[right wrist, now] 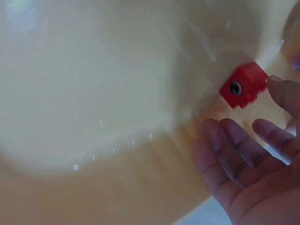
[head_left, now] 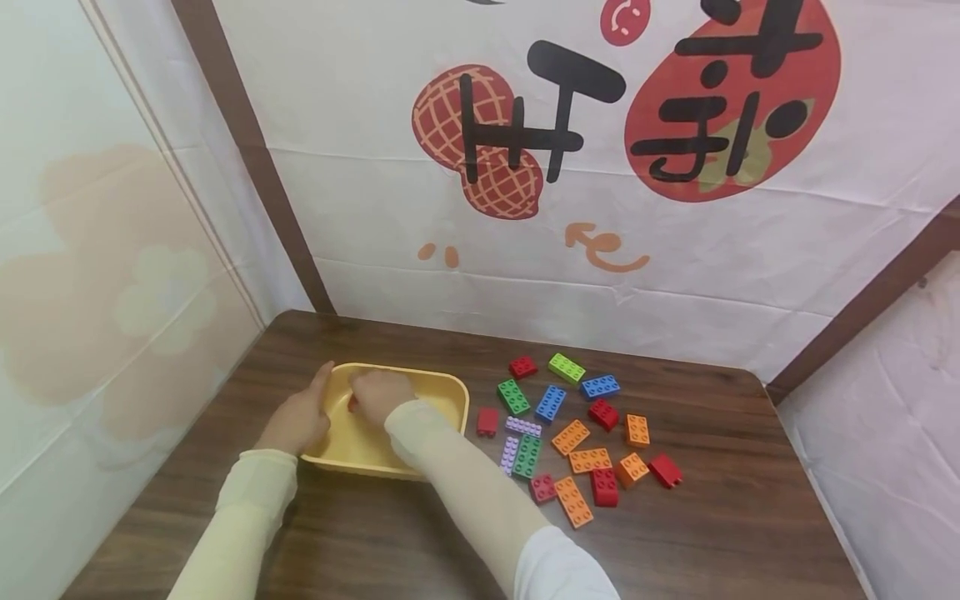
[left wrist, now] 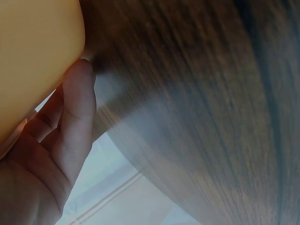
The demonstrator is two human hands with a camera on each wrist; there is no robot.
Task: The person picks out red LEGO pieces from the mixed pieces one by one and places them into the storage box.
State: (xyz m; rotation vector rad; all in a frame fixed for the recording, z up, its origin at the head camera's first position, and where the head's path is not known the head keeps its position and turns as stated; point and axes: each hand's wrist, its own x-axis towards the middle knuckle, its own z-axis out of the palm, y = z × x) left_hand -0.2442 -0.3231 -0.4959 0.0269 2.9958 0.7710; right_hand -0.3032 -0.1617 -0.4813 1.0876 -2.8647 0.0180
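Observation:
A yellow plastic tray (head_left: 352, 442) stands on the left part of the table. My left hand (head_left: 296, 421) grips its left end, and the left wrist view shows the fingers (left wrist: 78, 103) against the tray's outer wall. Inside the tray, toward the far left corner, is my right hand (head_left: 381, 395). A red toy brick with a round eye (right wrist: 246, 84) sits in the tray right at the right thumb's tip. The other right fingers (right wrist: 229, 145) are spread loosely below the brick, not wrapped round it. From the head, the right hand mostly hides this brick.
Right of the tray lie several loose bricks, among them a green one (head_left: 513, 397), a blue one (head_left: 551, 403), an orange one (head_left: 573, 502) and a lilac one (head_left: 523, 427). A printed cloth (head_left: 360, 225) hangs behind the wooden table (head_left: 720, 533).

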